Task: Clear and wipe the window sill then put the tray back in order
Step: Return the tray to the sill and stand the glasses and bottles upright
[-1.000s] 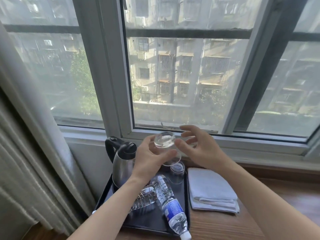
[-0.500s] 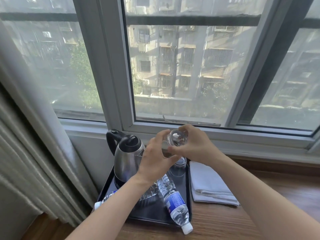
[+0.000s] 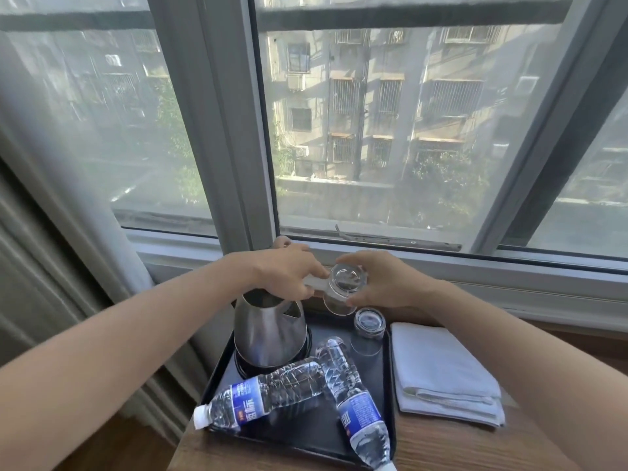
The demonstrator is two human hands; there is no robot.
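Head view, near to far. Two water bottles lie crossed on the black tray [image 3: 217,382]: left bottle [image 3: 261,396] has its cap overhanging the tray's edge at 7 o'clock, right bottle [image 3: 353,399] pokes past the near rim at 5 o'clock. Risk: either rolls off if the tray gets bumped, judging by the overhang. One folded white towel [image 3: 441,372] just beside the tray at 3 o'clock, on the wooden sill [image 3: 441,450]. One steel kettle [image 3: 270,331] on its base at the tray's 11 o'clock. One inverted glass [image 3: 369,326] stands at the tray's 1 o'clock corner.

Second glass [image 3: 345,288] is held upside down above that corner; right hand [image 3: 384,280] curls round its side, left hand [image 3: 289,275] pinches its other side with its fingertips. Risk: smooth glass could slip from the two-hand grip, or clink the standing glass or kettle when set down, since both are near.

Count: bottles two, glasses two, kettle one, towel one, tray one.
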